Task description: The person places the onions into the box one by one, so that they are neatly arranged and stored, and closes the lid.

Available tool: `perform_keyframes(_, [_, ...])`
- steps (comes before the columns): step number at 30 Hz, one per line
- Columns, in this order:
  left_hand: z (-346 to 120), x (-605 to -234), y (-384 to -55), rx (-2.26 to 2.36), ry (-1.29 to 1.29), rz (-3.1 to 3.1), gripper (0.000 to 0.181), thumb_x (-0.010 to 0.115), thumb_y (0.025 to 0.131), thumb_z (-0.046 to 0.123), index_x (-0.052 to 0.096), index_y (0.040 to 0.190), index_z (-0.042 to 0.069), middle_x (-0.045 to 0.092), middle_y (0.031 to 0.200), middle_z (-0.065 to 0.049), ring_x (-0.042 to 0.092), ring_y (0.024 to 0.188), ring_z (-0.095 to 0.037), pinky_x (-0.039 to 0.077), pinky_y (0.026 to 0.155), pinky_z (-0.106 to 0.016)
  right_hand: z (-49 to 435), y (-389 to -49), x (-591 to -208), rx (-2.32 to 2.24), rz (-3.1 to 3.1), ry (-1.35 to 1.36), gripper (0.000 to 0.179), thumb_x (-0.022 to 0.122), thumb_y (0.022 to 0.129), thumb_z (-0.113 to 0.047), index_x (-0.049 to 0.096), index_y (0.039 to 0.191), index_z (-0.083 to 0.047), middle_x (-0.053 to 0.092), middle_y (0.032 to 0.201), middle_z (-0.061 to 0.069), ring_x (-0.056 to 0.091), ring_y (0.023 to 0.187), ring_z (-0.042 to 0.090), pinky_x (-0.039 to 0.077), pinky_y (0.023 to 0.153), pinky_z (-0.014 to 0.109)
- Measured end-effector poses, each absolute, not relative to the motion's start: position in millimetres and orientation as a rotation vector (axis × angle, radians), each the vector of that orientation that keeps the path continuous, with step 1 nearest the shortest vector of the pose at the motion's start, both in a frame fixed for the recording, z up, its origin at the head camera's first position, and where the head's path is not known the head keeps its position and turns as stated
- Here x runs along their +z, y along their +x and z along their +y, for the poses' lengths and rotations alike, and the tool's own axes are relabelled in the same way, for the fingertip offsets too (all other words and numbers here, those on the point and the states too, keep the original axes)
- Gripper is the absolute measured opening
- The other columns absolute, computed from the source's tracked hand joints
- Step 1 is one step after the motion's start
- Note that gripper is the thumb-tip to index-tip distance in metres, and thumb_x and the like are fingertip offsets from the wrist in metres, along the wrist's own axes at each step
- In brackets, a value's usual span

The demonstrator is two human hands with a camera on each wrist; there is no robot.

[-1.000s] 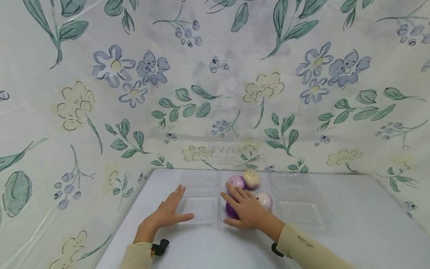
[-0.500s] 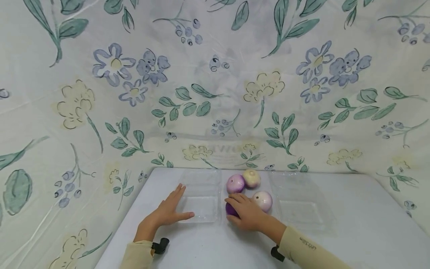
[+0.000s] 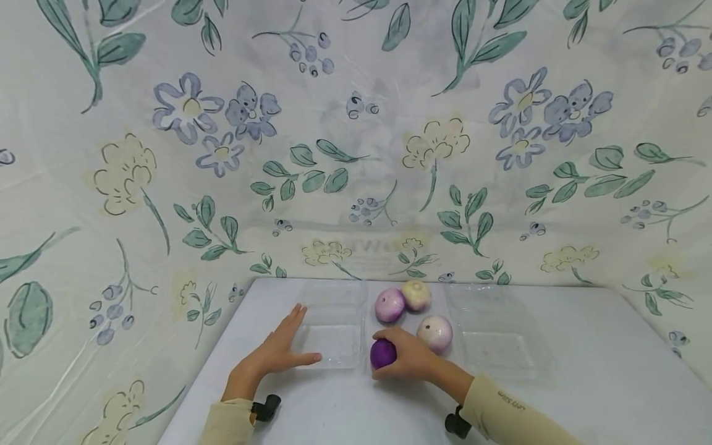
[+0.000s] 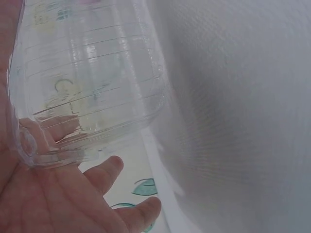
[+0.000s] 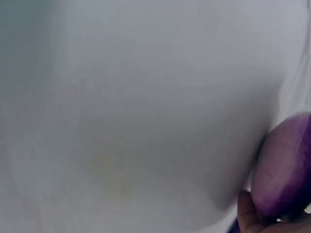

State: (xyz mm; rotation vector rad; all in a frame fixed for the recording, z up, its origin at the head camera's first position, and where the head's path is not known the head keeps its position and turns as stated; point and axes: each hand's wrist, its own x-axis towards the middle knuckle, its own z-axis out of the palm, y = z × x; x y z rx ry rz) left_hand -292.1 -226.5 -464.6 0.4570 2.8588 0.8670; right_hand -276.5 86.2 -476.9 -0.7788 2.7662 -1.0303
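At left on the table (image 3: 334, 414): left hand (image 3: 278, 346), fingers straight and spread, thumb apart, clamped on nothing. Left wrist view has the clear left container (image 3: 330, 355) up against that palm, some fingers showing past or through the plastic.

Next to the right: dark purple onion (image 3: 384, 355), just off the left container's near right side. Looks round from the head view, no clear long axis to line up with. Right hand (image 3: 410, 358) has it: thumb on the near side, fingers curled over the far side.

Key relation: onion sits at the left end of the right hand, grip facing left, so container and left hand both lie on that side. Right hand is the near one; left is across the container.

Behind: pink-purple onion (image 3: 390, 305), touching or nearly touching the yellow onion (image 3: 416, 296). White-pink onion (image 3: 435, 334) just beside the right hand's back. Last, clear right container (image 3: 500, 352), well apart from the left one.
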Motion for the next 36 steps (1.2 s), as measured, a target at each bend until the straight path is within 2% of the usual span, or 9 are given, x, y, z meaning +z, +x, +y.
perform_keyframes(10, [-230.0, -464.3, -295.2, 0.854, 0.454, 2.866, 0.118, 0.081, 0.076, 0.051, 0.010, 0.158, 0.001, 0.000, 0.165, -0.024, 0.009, 0.151, -0.046, 0.014, 0.112, -0.075, 80.6, -272.8, -482.0, -1.029, 2.728, -0.727, 0.080, 0.089, 0.068, -0.039, 0.054, 0.135, -0.014, 0.056, 0.123, 0.010, 0.057, 0.110, 0.022, 0.053, 0.092, 0.042])
perform_keyframes(17, [-228.1, -466.4, -295.2, 0.889, 0.467, 2.833, 0.118, 0.081, 0.077, 0.049, 0.009, 0.158, 0.001, -0.001, 0.165, -0.023, 0.007, 0.151, -0.045, 0.016, 0.116, -0.068, 83.0, -275.1, -469.1, -1.061, 2.696, -0.744, 0.075, 0.087, 0.070, -0.034, 0.054, 0.134, -0.013, 0.054, 0.129, 0.011, 0.055, 0.114, 0.023, 0.053, 0.092, 0.043])
perform_keyframes(26, [-224.0, -460.5, -291.7, 0.913, 0.473, 2.824, 0.117, 0.083, 0.076, 0.045, 0.011, 0.158, 0.001, 0.001, 0.165, -0.023, 0.009, 0.151, -0.046, 0.017, 0.114, -0.071, 85.6, -279.9, -446.7, -1.132, 2.677, -0.838, 0.075, 0.086, 0.073, -0.033, 0.052, 0.136, -0.010, 0.056, 0.134, 0.008, 0.056, 0.118, 0.026, 0.054, 0.093, 0.046])
perform_keyframes(36, [-222.1, -463.1, -290.5, 0.932, 0.451, 2.775, 0.113, 0.079, 0.081, 0.046, 0.009, 0.158, 0.003, -0.008, 0.165, -0.022, 0.005, 0.151, -0.047, 0.018, 0.115, -0.069, 71.6, -294.0, -428.1, -1.143, 2.693, -0.823, 0.077, 0.088, 0.071, -0.035, 0.051, 0.136, -0.019, 0.056, 0.134, 0.005, 0.057, 0.116, 0.024, 0.054, 0.093, 0.045])
